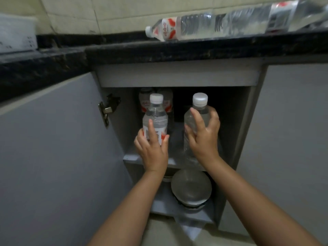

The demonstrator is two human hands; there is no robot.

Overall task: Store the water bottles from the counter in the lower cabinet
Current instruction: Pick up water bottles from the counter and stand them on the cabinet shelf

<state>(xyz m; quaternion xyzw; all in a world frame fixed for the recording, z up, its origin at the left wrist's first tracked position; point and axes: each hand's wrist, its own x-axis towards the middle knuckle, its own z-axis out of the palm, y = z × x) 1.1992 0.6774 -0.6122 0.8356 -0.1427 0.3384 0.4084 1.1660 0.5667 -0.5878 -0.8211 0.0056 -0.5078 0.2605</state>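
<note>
The countertop [177,50] was dark speckled stone with a dull polish. The cabinet door [53,148] was smooth, matt grey laminate; its hinge [106,110] was bright metal. The bottles [195,26] were clear glossy plastic with ribbed white caps and printed film labels. The bowls [191,187] were brushed metal.

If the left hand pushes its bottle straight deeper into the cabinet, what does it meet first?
Probably the bottles at the back, standing directly behind the bottle that the left hand holds. The gap between them is unclear.
</note>
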